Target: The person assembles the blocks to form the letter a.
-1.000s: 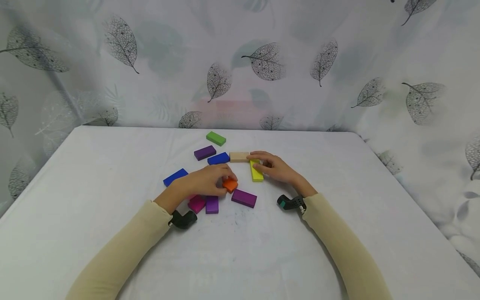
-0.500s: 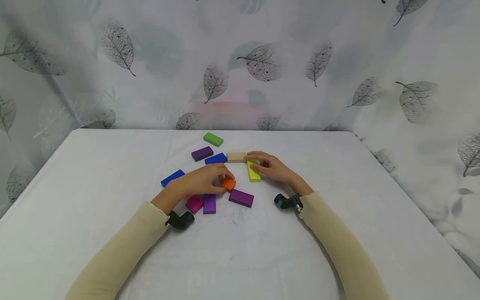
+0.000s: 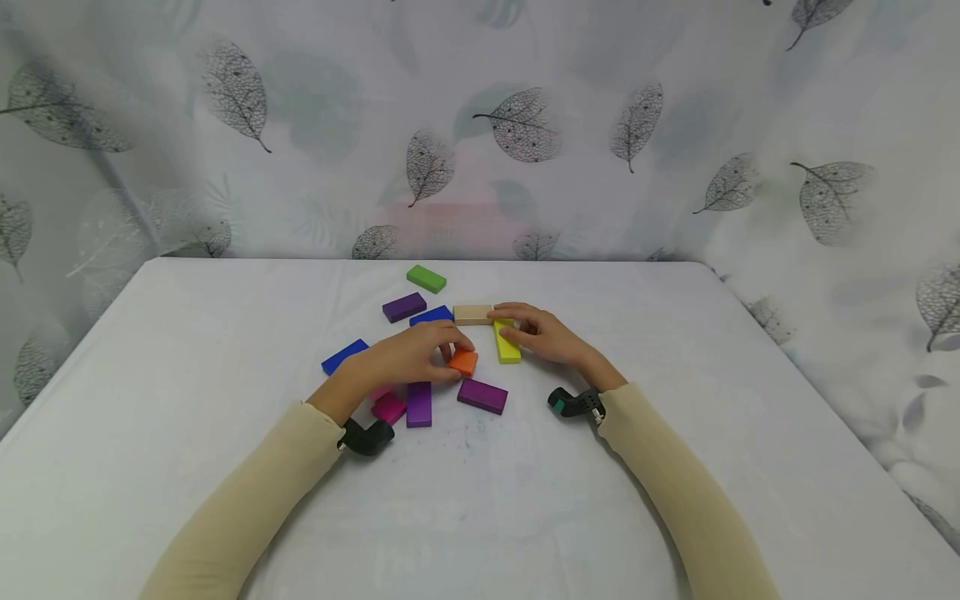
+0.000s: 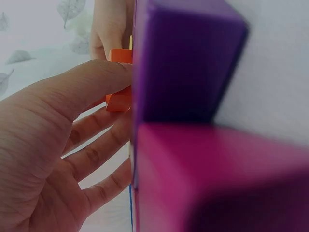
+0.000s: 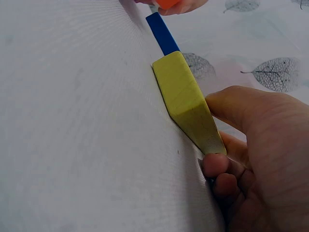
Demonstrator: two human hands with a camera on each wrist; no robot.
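Note:
In the head view my left hand (image 3: 408,357) pinches an orange block (image 3: 463,362) between thumb and fingers. The left wrist view shows the thumb lying across this orange block (image 4: 118,102). My right hand (image 3: 551,335) is at a yellow block (image 3: 507,346), its thumb on the top and its fingers curled around the far end. That yellow block (image 5: 181,84) lies flat on the table. A plain wooden block (image 3: 472,315) sits crosswise at the yellow block's far end, with a right fingertip at its edge. A blue block (image 3: 432,316) adjoins the wooden block's left end.
On the white table (image 3: 637,467) lie a green block (image 3: 427,279), a dark purple block (image 3: 405,307) and another blue block (image 3: 344,356). Nearer are a magenta block (image 3: 388,408), a violet block (image 3: 419,406) and a plum block (image 3: 483,397). A leaf-patterned curtain (image 3: 315,142) hangs behind.
My left hand has shifted slightly right and away from me with the orange block, toward the yellow block. The right hand keeps its place at the yellow block.

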